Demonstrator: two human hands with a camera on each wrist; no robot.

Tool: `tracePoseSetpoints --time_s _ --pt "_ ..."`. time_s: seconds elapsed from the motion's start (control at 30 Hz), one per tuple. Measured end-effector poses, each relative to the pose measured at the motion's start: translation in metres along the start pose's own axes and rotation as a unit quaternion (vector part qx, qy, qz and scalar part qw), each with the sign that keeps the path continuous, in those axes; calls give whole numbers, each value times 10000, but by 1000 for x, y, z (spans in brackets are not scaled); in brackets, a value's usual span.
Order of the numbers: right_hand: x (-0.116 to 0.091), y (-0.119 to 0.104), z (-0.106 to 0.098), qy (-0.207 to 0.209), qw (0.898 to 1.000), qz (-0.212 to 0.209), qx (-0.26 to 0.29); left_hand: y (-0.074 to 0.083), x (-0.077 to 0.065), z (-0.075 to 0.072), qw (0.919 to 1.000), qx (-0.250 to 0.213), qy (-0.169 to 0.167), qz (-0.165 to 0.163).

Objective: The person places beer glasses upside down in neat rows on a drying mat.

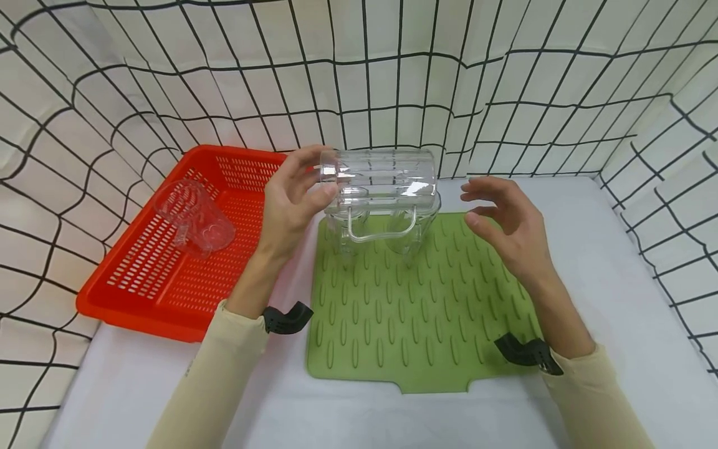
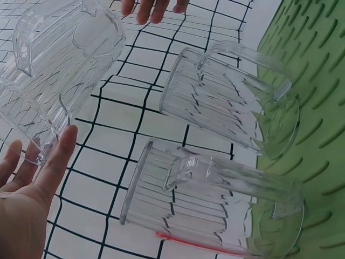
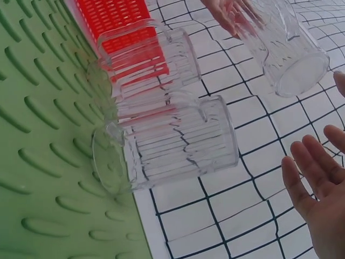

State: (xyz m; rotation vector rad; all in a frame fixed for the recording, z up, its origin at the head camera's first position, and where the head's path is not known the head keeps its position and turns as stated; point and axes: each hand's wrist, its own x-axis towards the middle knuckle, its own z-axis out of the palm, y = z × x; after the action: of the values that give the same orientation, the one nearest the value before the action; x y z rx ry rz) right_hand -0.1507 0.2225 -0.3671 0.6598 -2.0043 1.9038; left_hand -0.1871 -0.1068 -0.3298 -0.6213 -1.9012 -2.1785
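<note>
My left hand (image 1: 294, 202) holds a clear mug (image 1: 387, 178) by its rim end, the mug lying sideways in the air with its handle toward me. To the right of the mug's base, my right hand (image 1: 507, 227) hovers apart from it, fingers loosely bent and holding nothing. Below the held mug, two more clear mugs stand upright on the green ridged mat; the left wrist view shows one mug (image 2: 232, 102) beside the other mug (image 2: 210, 199). In the right wrist view a gap separates the right fingers from the held mug (image 3: 285, 48).
A red perforated basket (image 1: 185, 330) stands at the left with another clear mug (image 1: 196, 218) lying in it. The green mat (image 1: 421, 337) lies on the white table (image 1: 348, 418). Black-gridded white cloth (image 1: 387, 81) rises behind and along both sides.
</note>
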Motion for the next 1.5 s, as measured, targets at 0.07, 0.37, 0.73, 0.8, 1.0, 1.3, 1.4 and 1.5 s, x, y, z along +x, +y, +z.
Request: tracePoseSetpoints --time_s 0.07,0.37,0.73,0.8,1.0,1.3,1.4,1.5 --pt "2 -2 2 -49 9999 -34 112 -1 0 3 10000 -41 -22 -3" --pt "9 -11 12 -261 9995 81 181 -5 -5 15 9996 -105 -267 -75" --pt "11 -17 20 -435 9985 -8 338 -5 -8 27 9989 -241 -353 -167" --pt "11 -17 21 -481 9981 -7 385 -5 -9 29 9989 -238 -362 -183" --pt "12 -15 24 -590 9970 27 496 -6 -10 32 9988 -169 -406 -220" --pt "11 -16 23 -636 9897 45 1283 -7 -9 34 9983 -206 -467 -289" --pt "11 -16 22 -566 9875 5 1468 -8 -10 35 9978 -231 -499 -369" --pt "10 -15 22 -486 9875 -65 1498 -9 -11 34 9973 -158 -548 -460"
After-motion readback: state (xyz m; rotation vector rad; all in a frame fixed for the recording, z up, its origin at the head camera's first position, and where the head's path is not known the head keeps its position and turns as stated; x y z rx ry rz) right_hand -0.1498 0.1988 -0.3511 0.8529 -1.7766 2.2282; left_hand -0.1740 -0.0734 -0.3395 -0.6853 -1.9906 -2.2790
